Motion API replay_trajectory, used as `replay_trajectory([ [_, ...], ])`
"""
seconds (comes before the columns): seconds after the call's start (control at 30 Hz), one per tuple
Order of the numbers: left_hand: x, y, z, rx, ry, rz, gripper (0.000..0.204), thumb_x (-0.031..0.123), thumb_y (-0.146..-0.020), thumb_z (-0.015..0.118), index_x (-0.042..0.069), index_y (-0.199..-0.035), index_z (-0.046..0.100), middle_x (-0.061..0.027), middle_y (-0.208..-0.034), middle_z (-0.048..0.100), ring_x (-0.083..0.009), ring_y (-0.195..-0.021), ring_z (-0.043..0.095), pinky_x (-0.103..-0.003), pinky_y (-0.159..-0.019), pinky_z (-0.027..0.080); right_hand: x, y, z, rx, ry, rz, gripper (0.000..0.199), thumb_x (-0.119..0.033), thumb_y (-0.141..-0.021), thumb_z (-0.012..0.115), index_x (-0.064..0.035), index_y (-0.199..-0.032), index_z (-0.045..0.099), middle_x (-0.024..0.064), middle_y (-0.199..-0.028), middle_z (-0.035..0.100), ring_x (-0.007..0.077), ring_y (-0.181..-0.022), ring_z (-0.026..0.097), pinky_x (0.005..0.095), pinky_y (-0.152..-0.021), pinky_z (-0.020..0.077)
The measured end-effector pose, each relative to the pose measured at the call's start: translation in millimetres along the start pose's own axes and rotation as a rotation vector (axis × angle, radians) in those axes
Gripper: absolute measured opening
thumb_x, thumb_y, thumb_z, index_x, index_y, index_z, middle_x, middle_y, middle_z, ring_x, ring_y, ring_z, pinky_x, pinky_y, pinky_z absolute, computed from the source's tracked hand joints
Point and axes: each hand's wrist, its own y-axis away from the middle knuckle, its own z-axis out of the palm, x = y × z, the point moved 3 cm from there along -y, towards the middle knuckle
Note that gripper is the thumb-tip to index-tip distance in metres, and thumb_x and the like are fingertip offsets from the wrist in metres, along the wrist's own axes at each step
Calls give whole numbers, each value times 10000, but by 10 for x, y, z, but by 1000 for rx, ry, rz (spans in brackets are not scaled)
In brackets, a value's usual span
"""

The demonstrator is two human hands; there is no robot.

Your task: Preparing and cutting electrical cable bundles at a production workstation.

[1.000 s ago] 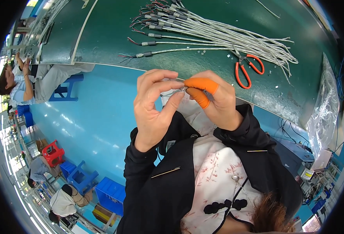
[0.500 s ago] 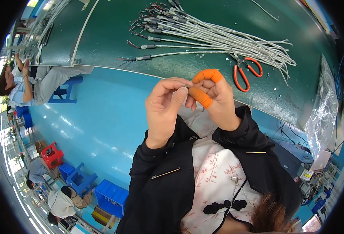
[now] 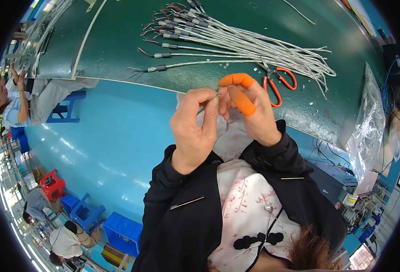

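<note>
My left hand (image 3: 194, 124) and my right hand (image 3: 249, 111) meet in front of my chest, below the edge of a green table (image 3: 118, 50). Between their fingertips they pinch a thin grey wire end (image 3: 211, 100). Orange rubber finger cots (image 3: 238, 88) cover two fingers of my right hand. On the table just above lies a bundle of grey cables (image 3: 245, 43) with stripped ends fanned out to the left. Orange-handled scissors (image 3: 277, 84) rest beside the bundle, close to my right hand.
A clear plastic bag (image 3: 367, 122) hangs at the table's right end. A person in white sits at the far left (image 3: 14, 97) by a blue stool (image 3: 66, 109). Blue crates (image 3: 123, 233) and a red stool (image 3: 52, 183) stand on the blue floor at lower left.
Both hands have shifted slightly right and up toward the table edge, keeping the wire end pinched. My right hand's orange-capped fingers have spread a little apart.
</note>
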Motion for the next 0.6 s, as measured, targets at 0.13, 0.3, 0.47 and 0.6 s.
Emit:
replay_trajectory([
  [0.13,2,19,98,-17,74,20,112,-87,-845,554,-32,-943,548,-129,-905,594,-124,-630,587,-236,-566,476,130,-13,-39,6,-45,80,292,-232,-960,496,20,-1105,522,49,-909,555,115,-728,552,246,-591,428],
  [0.3,-88,51,135,-6,96,31,127,-103,-834,558,-37,-942,545,-126,-901,594,-126,-576,578,-227,-534,471,203,-19,-24,44,-264,139,263,-193,-962,495,32,-1094,530,56,-838,555,106,-665,518,246,-593,416],
  [0.47,-158,50,151,9,155,44,119,-102,-841,553,-45,-944,539,-126,-908,592,-120,-588,576,-226,-548,474,268,-41,-18,37,-323,139,267,-206,-975,470,21,-1103,527,40,-824,540,92,-667,492,245,-601,395],
  [0.6,-141,25,206,13,302,-45,103,-95,-858,542,-49,-950,528,-116,-913,593,-113,-614,578,-230,-565,482,241,-46,-46,14,-410,156,274,-217,-983,450,9,-1121,521,31,-823,529,86,-668,477,244,-603,379],
])
